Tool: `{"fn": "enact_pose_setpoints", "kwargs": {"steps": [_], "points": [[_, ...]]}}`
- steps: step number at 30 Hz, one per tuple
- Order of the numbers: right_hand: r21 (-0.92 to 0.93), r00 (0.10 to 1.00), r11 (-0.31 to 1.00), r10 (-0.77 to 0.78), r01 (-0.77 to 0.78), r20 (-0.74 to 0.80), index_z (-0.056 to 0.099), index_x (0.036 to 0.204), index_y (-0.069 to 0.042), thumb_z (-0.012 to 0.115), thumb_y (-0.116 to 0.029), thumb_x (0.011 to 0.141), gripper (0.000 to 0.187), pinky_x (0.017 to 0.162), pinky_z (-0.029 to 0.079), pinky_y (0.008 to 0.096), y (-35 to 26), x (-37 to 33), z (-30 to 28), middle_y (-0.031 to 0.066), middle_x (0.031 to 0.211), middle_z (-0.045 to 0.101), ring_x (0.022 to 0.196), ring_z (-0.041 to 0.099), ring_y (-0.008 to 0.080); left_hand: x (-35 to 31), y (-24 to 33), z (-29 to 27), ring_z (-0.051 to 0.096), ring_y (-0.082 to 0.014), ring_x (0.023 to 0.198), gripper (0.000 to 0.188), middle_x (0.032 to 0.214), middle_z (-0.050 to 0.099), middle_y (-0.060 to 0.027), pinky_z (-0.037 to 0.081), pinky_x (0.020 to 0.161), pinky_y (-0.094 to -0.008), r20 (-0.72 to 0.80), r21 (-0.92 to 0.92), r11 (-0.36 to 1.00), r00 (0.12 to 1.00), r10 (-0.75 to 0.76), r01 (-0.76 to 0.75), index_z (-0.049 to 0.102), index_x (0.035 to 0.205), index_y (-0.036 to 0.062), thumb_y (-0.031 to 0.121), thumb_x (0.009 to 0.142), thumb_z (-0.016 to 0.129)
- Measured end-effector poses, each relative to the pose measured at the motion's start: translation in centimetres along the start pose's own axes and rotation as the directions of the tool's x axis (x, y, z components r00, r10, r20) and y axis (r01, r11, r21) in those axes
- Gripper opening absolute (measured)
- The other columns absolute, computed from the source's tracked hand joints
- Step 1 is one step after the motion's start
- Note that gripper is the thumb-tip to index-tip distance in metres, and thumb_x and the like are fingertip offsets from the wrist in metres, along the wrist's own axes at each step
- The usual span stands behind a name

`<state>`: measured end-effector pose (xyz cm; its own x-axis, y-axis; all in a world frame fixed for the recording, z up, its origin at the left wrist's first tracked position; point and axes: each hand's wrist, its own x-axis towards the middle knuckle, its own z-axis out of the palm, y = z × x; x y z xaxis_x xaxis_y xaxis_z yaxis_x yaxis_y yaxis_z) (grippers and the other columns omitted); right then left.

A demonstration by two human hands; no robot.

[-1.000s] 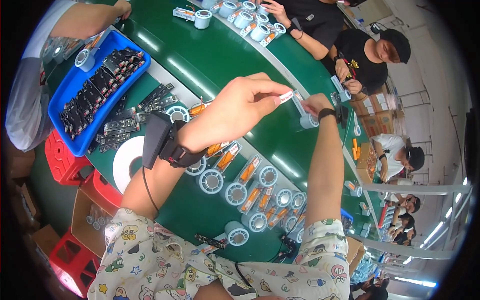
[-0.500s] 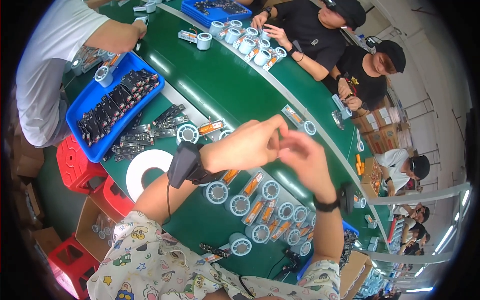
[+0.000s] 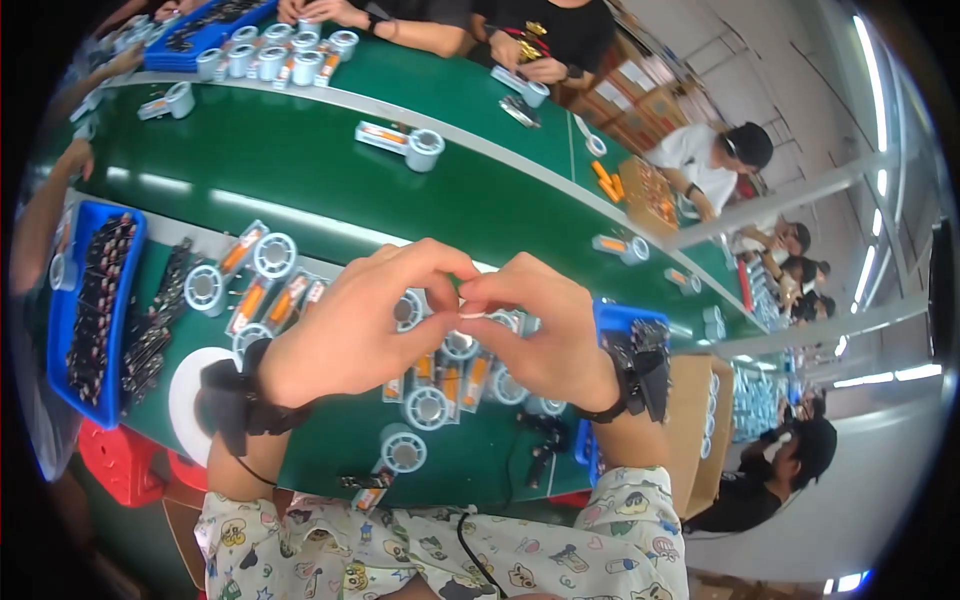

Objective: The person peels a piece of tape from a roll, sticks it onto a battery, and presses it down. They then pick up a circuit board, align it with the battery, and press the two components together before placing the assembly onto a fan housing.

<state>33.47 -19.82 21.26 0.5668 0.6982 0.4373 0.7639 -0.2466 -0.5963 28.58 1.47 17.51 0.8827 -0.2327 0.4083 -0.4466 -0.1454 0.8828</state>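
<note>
Over the table (image 3: 330, 452), the right hand (image 3: 545, 325) now joins the left hand (image 3: 350, 325), pinching a white slip (image 3: 471, 311).

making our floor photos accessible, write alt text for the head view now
A person's left hand and right hand meet at a small white piece over a green workbench strewn with pale-blue cylindrical housings. A blue tray of black electronic parts lies at far left; co-workers work opposite.

Long, straight white tube lights (image 3: 872, 76) glow at right; glare streaks the glossy green worktop (image 3: 290, 150); blackened fisheye edges bend.
</note>
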Motion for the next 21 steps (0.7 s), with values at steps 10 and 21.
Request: {"fn": "enact_pose_setpoints", "kwargs": {"steps": [10,21], "points": [[0.408,0.862,0.905,0.302,-0.125,-0.407,0.066,0.115,-0.005,0.076,0.004,0.083,0.035,0.060,0.048,0.0285,2.8,-6.2,-2.7,0.0055,0.093,0.070,0.074,0.063,0.0153,-1.6,-2.5,0.1,0.064,-0.0149,0.092,0.027,0.100,0.067,-0.0070,0.050,0.084,-0.0302,-0.087,-0.224,0.971,0.991,-0.101,0.079,0.062,0.117,0.0006,-0.005,0.091,0.067],[0.077,0.479,0.553,0.776,-0.830,-0.410,0.063,0.119,0.003,0.073,-0.001,0.082,0.039,0.058,0.048,0.0287,35.6,-12.4,-14.3,0.0090,0.080,0.073,0.066,0.063,0.0135,-2.7,4.3,-1.6,0.063,-0.0243,0.081,0.035,0.094,0.069,-0.0094,0.048,0.074,-0.0329,-0.093,0.304,0.936,0.973,0.212,-0.175,0.067,0.109,0.0024,-0.006,0.076,0.072]]}}
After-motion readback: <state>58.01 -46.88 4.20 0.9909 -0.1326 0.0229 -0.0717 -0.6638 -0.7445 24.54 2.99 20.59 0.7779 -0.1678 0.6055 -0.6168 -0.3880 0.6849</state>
